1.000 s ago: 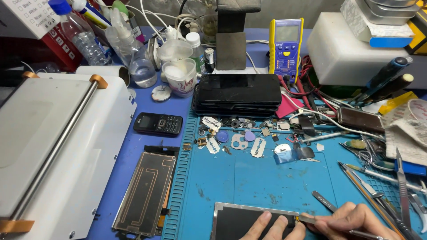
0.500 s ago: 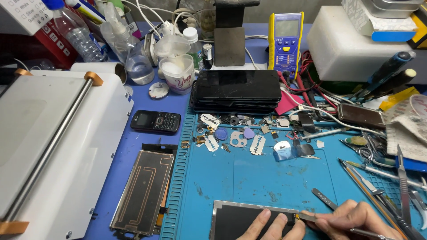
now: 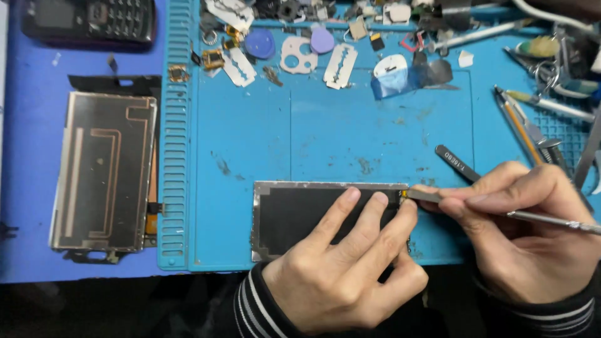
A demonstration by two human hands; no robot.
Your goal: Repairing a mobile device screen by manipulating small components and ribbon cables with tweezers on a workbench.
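Note:
A dark rectangular phone screen panel (image 3: 294, 213) with a silvery rim lies near the front edge of the blue work mat (image 3: 338, 138). My left hand (image 3: 347, 263) presses flat on the panel, three fingers spread over its right half. My right hand (image 3: 532, 231) grips a thin metal tool (image 3: 538, 217) like a pen. Its flat tip touches the panel's upper right corner, beside my left fingertips. Black tweezers (image 3: 456, 163) lie just behind my right hand.
A metal backing plate with a flex cable (image 3: 103, 172) lies to the left, off the mat. Razor blades (image 3: 340, 65), small parts and round blue and purple pieces litter the mat's far edge. A black keypad phone (image 3: 91, 19) sits far left. Tools (image 3: 532, 125) lie at the right.
The view has dropped and closed in on the mat and the panel. My hands stay on the panel in the same grip, tool tip still at its upper right corner.

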